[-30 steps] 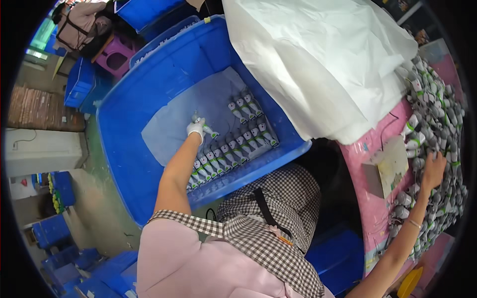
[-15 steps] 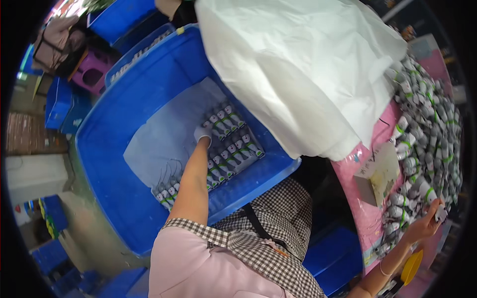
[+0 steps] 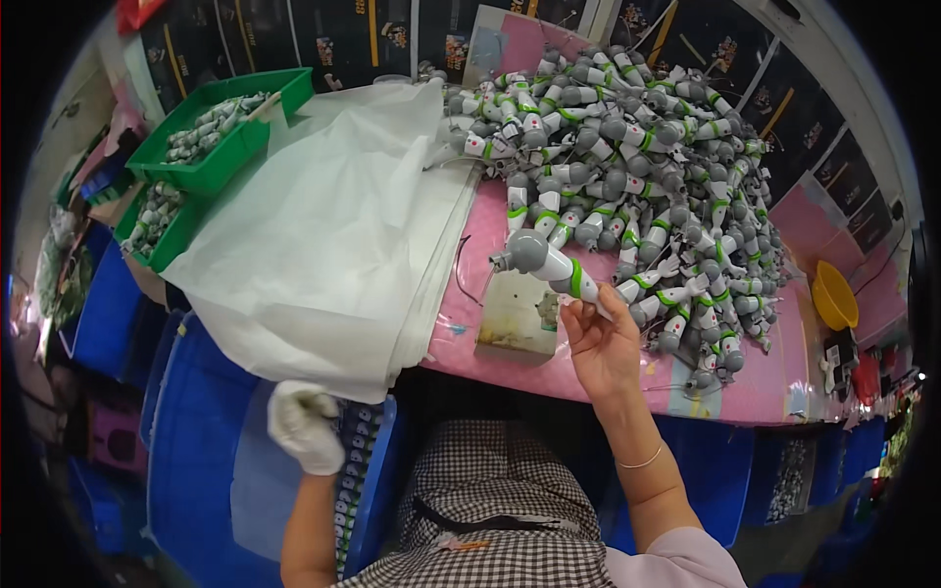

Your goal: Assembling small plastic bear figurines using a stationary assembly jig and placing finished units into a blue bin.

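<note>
In my bare right hand (image 3: 603, 343) is a plastic toy arm (image 3: 555, 265), white with a green band and a rounded grey joint, its grey end pointing left. Thumb and fingers grip its lower white end above the pink table (image 3: 453, 338). To its right and behind it spreads a big heap of similar toy arms (image 3: 627, 137). My left hand (image 3: 306, 428), in a white glove, is above the blue tub (image 3: 186, 412); it is blurred with its fingers bent in, and nothing shows in it. Rows of toy arms (image 3: 355, 470) lie inside the tub, partly behind that hand.
White sheets (image 3: 323, 225) cover the table's left side and hang over its edge. A worn box (image 3: 518, 314) sits near the front edge. Green trays (image 3: 221, 137) with parts stand at the far left, and a yellow basin (image 3: 834, 294) at the right.
The view has swung from the tub to the table. My left hand has come up from the rows in the tub. My right hand has brought a toy arm off the heap towards the middle.
</note>
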{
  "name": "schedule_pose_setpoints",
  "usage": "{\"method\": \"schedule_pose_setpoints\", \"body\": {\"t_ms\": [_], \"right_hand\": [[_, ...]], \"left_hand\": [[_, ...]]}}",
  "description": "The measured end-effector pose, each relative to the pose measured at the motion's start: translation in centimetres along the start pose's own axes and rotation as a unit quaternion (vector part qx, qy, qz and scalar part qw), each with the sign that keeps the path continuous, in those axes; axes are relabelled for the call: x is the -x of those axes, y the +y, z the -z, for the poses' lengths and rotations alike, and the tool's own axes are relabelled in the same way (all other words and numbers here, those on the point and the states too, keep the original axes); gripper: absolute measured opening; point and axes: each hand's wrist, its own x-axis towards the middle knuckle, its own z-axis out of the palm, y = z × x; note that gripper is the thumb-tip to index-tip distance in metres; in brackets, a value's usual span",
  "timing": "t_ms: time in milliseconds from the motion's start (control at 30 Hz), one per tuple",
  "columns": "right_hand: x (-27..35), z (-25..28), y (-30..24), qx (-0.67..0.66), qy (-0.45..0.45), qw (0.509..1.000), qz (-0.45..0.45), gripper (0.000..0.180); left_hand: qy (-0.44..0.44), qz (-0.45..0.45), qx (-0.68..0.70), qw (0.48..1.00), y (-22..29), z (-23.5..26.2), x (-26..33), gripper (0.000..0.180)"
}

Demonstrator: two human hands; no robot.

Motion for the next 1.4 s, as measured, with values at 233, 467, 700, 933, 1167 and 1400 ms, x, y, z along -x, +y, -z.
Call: {"method": "schedule_pose_setpoints", "body": {"t_ms": [233, 467, 700, 933, 1167, 1400], "right_hand": [[3.8, 0.4, 2.7, 0.102, -0.157, 0.976, -0.113, 0.021], [4.5, 3.1, 1.8, -0.002, -0.285, 0.938, -0.196, 0.053], [5.3, 1.3, 0.7, 0.503, -0.336, 0.758, 0.244, 0.041], [3.9, 2.3, -1.7, 0.501, -0.179, 0.847, 0.025, 0.017], [1.2, 1.9, -2.1, 0.119, 0.017, 0.992, -0.042, 0.03], [0.4, 4.5, -2.8, 0.147, -0.026, 0.986, -0.074, 0.024]], "left_hand": [[-0.257, 0.342, 0.252, 0.868, 3.2, -15.6, -0.6, 0.043], [-0.254, 0.415, 0.419, 0.767, 4.4, -17.7, 0.2, 0.054], [-0.266, 0.432, 0.365, 0.781, 5.1, -17.5, 0.9, 0.06], [-0.251, 0.454, 0.279, 0.808, 5.0, -17.3, 2.3, 0.071], [-0.358, 0.491, 0.214, 0.765, 4.3, -15.6, 5.7, 0.072], [-0.406, 0.479, 0.147, 0.765, 3.8, -15.0, 6.3, 0.047]]}}
